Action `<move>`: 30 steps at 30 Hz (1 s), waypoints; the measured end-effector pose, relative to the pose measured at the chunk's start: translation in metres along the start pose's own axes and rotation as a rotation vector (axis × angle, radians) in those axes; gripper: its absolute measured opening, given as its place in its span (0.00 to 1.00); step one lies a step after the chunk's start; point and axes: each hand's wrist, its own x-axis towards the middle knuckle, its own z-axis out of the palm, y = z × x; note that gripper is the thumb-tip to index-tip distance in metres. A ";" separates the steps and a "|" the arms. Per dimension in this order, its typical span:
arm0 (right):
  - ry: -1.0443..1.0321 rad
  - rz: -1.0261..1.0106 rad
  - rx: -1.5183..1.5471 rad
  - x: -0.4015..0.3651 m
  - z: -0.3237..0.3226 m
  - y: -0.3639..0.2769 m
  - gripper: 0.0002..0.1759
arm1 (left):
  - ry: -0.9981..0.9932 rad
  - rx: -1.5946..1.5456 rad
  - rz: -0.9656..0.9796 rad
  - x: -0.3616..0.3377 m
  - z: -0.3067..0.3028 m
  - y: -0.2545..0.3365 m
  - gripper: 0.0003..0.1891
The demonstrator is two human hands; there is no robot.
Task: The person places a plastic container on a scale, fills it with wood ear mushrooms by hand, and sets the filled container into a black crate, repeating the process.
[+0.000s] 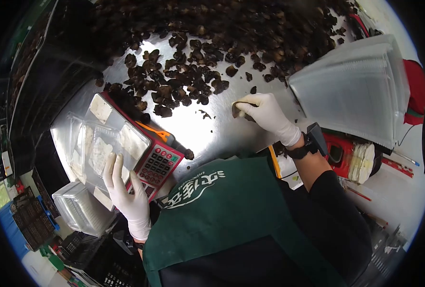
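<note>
My left hand (125, 191), in a white glove, has its fingers apart and rests at the edge of a clear plastic tray (100, 148). That tray sits on a scale (156, 171) with a red keypad. My right hand (265, 114), also gloved, pinches a dark brown piece (241, 109) that looks like a mushroom, above the metal table (198, 136). Many similar dark pieces (174, 79) lie loose beyond the hands, heaped toward the far side.
A stack of clear containers (84, 209) stands at the lower left. Clear plastic sheets or lids (348, 88) are stacked at the right, above a red device (337, 155). An orange-handled tool (156, 133) lies beside the scale. Black crates (45, 91) line the left.
</note>
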 end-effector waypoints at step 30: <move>0.202 -0.727 -0.418 0.157 0.083 -0.032 0.06 | 0.107 0.112 -0.180 -0.006 -0.007 -0.020 0.23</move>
